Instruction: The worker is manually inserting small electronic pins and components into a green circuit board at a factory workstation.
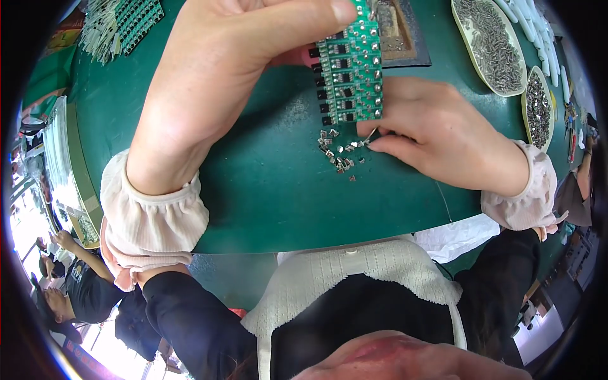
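Observation:
My left hand (218, 54) grips a green circuit board panel (350, 79) and holds it upright over the table, thumb across its upper part. Rows of black chips and shiny solder spots cover the board, with black parts along its left edge. Below the panel lies a loose pile of small shiny metal pieces (342, 152). Beside that pile my right hand (437, 126) is closed, thumb and forefinger pinched on a small silvery metal piece (373, 137). The board hides some of the right fingers.
On the green table (272, 209), a dish of metal springs (491, 44) and a dish of small metal parts (538, 107) stand at the right. A dark tray (405, 38) lies behind the board. More boards (136, 22) lie far left. A co-worker (82, 285) sits at left.

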`<state>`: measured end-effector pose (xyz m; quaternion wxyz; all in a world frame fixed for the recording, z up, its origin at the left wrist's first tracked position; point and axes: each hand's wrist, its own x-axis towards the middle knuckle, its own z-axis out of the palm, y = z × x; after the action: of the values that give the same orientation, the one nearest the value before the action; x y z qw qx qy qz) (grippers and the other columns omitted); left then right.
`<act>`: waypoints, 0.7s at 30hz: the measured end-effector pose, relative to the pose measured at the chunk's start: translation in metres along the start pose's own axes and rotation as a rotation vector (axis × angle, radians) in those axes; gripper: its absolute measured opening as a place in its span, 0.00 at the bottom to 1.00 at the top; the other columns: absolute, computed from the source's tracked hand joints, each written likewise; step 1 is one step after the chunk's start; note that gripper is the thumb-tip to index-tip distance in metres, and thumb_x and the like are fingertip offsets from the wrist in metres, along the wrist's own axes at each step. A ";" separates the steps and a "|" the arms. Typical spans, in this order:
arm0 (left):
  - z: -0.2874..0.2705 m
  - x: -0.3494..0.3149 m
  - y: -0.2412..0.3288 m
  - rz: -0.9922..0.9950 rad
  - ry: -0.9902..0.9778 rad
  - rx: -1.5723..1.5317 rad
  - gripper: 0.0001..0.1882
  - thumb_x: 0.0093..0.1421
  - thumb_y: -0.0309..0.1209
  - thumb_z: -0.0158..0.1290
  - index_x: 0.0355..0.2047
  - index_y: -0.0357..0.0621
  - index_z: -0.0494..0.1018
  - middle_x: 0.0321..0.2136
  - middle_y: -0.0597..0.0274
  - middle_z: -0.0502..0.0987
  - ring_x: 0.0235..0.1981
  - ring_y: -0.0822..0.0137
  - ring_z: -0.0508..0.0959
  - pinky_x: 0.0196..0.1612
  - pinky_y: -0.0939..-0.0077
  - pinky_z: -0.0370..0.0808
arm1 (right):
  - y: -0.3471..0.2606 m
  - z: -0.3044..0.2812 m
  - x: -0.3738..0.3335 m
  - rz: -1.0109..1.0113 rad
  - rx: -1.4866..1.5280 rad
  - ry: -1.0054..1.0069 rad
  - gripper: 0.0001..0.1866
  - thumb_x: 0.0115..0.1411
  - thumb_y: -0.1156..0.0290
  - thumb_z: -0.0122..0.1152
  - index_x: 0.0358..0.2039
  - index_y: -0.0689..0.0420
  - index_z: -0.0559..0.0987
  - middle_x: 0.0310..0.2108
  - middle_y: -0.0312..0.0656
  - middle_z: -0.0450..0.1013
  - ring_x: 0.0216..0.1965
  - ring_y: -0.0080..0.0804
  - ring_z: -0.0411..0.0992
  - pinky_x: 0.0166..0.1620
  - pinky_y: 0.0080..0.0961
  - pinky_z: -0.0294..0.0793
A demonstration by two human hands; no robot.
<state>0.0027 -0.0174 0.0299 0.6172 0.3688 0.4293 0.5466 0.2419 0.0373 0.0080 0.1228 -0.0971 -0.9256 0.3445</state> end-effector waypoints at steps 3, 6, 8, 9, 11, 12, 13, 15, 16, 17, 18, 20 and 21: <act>-0.001 -0.002 0.002 -0.089 0.009 0.012 0.12 0.63 0.17 0.59 0.41 0.41 0.67 0.33 0.63 0.80 0.31 0.80 0.77 0.33 0.88 0.71 | 0.000 -0.002 0.002 -0.058 -0.034 -0.016 0.11 0.51 0.76 0.71 0.35 0.62 0.81 0.32 0.44 0.75 0.34 0.46 0.75 0.34 0.39 0.75; -0.001 -0.001 0.001 -0.116 0.022 -0.016 0.12 0.63 0.16 0.58 0.41 0.42 0.67 0.32 0.65 0.79 0.30 0.81 0.77 0.33 0.88 0.71 | -0.003 -0.012 0.002 -0.028 -0.056 -0.102 0.08 0.52 0.78 0.70 0.33 0.61 0.80 0.33 0.44 0.75 0.34 0.45 0.76 0.34 0.38 0.76; 0.004 -0.003 0.005 -0.145 0.048 0.017 0.12 0.63 0.16 0.58 0.41 0.42 0.67 0.31 0.66 0.79 0.30 0.81 0.76 0.33 0.88 0.71 | -0.008 -0.025 0.002 0.000 -0.055 -0.147 0.07 0.52 0.79 0.69 0.32 0.61 0.80 0.32 0.43 0.76 0.33 0.43 0.76 0.34 0.35 0.76; 0.005 -0.004 0.007 -0.172 0.082 0.048 0.13 0.63 0.16 0.58 0.41 0.42 0.67 0.31 0.66 0.78 0.29 0.81 0.76 0.33 0.88 0.71 | -0.013 -0.034 0.004 0.069 -0.022 -0.199 0.07 0.51 0.80 0.69 0.32 0.61 0.80 0.33 0.42 0.76 0.33 0.39 0.77 0.32 0.30 0.75; 0.002 -0.005 0.004 -0.184 0.082 0.045 0.12 0.63 0.16 0.58 0.41 0.42 0.67 0.32 0.67 0.78 0.30 0.81 0.76 0.33 0.88 0.71 | -0.014 -0.042 0.008 0.136 0.014 -0.253 0.08 0.51 0.81 0.68 0.32 0.61 0.80 0.33 0.41 0.77 0.33 0.35 0.78 0.31 0.26 0.75; 0.001 -0.005 0.003 -0.196 0.069 0.042 0.12 0.63 0.16 0.58 0.41 0.42 0.67 0.32 0.67 0.78 0.30 0.82 0.76 0.34 0.88 0.71 | -0.015 -0.044 0.009 0.107 0.067 -0.151 0.08 0.52 0.82 0.68 0.34 0.61 0.81 0.34 0.39 0.77 0.34 0.29 0.78 0.29 0.21 0.73; 0.001 -0.006 0.002 -0.196 0.068 0.041 0.12 0.63 0.16 0.58 0.41 0.42 0.67 0.32 0.67 0.78 0.30 0.82 0.76 0.34 0.88 0.71 | -0.016 -0.045 0.009 0.077 0.119 -0.049 0.09 0.54 0.83 0.67 0.36 0.61 0.81 0.35 0.38 0.78 0.34 0.24 0.78 0.28 0.17 0.72; 0.003 -0.006 -0.001 -0.227 0.030 0.028 0.13 0.63 0.15 0.58 0.41 0.41 0.67 0.34 0.66 0.78 0.33 0.81 0.77 0.37 0.88 0.74 | -0.021 -0.039 0.010 0.184 0.186 0.105 0.09 0.55 0.84 0.66 0.38 0.62 0.81 0.36 0.37 0.78 0.34 0.22 0.78 0.28 0.14 0.72; 0.007 -0.006 -0.001 -0.227 0.030 0.028 0.13 0.63 0.15 0.58 0.41 0.41 0.67 0.34 0.66 0.78 0.33 0.81 0.77 0.37 0.88 0.74 | -0.023 -0.037 0.010 0.289 0.252 0.260 0.10 0.57 0.85 0.65 0.40 0.62 0.82 0.38 0.36 0.79 0.35 0.20 0.78 0.29 0.12 0.72; 0.011 -0.008 0.000 -0.242 0.037 0.023 0.13 0.63 0.14 0.58 0.41 0.41 0.67 0.35 0.65 0.79 0.35 0.80 0.78 0.38 0.87 0.75 | -0.022 -0.036 0.009 0.356 0.235 0.274 0.10 0.60 0.85 0.64 0.43 0.63 0.82 0.39 0.36 0.79 0.35 0.18 0.77 0.29 0.11 0.72; 0.014 -0.007 0.000 -0.258 0.037 0.017 0.13 0.63 0.14 0.58 0.41 0.40 0.67 0.37 0.64 0.79 0.36 0.79 0.79 0.40 0.86 0.76 | -0.021 -0.036 0.009 0.360 0.233 0.278 0.10 0.60 0.85 0.64 0.43 0.63 0.82 0.39 0.36 0.79 0.35 0.18 0.77 0.29 0.11 0.72; 0.015 -0.006 -0.001 -0.282 0.016 0.014 0.13 0.62 0.13 0.58 0.41 0.40 0.67 0.38 0.62 0.80 0.37 0.78 0.79 0.41 0.85 0.77 | -0.018 -0.035 0.007 0.419 0.296 0.321 0.10 0.60 0.84 0.66 0.43 0.62 0.82 0.39 0.35 0.79 0.35 0.16 0.77 0.29 0.10 0.72; 0.015 -0.006 -0.002 -0.306 0.002 0.011 0.13 0.62 0.13 0.58 0.41 0.40 0.67 0.39 0.61 0.80 0.37 0.77 0.80 0.42 0.85 0.77 | -0.016 -0.034 0.006 0.420 0.296 0.322 0.10 0.60 0.84 0.66 0.43 0.62 0.82 0.39 0.35 0.79 0.35 0.16 0.77 0.29 0.10 0.72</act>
<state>0.0173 -0.0238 0.0339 0.6906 0.3019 0.4842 0.4444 0.2442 0.0475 0.0447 0.2069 -0.3210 -0.7937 0.4735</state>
